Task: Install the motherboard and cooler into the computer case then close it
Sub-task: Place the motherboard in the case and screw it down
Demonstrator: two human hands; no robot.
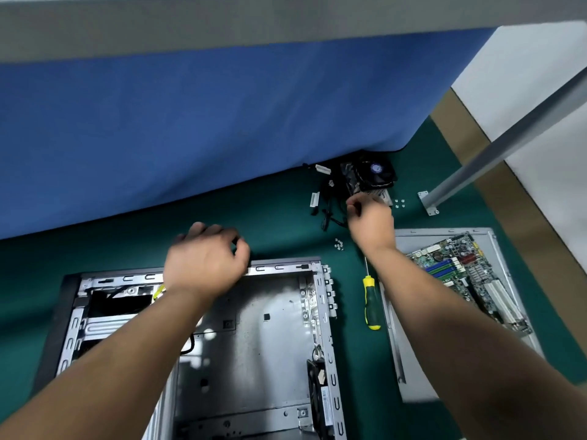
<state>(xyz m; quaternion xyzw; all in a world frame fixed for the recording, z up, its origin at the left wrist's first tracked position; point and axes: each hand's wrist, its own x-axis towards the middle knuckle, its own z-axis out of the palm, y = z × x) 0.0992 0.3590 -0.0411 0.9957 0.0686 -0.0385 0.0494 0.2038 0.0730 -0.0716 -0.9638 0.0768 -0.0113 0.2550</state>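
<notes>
At centre-bottom of head view: computer case on its side, open, bay bare, no board mounted. Motherboard at 3 o'clock of case, lying on detached side panel, well apart from bay. Cooler at 1 o'clock of case, against blue partition, tangled with black cables.

Right hand at near edge of cooler, fingers curled; blurred, so cannot tell whether pinching a cable, the cooler base, or nothing. Left hand above case's far rim, fingers loosely bent, holding nothing visible; contact with rim unclear.

Likely step: fetching or clearing cooler before board goes in. To do well: take cooler by heatsink body, not by cable; shake leads free of tangle first; keep its underside off green mat. Better order probably board first, then cooler.

Screwdriver between case and panel, tip toward 12 o'clock. Small screws just beside right wrist, more screws at 3 o'clock of cooler; risk of sweeping either pile with a forearm.
</notes>
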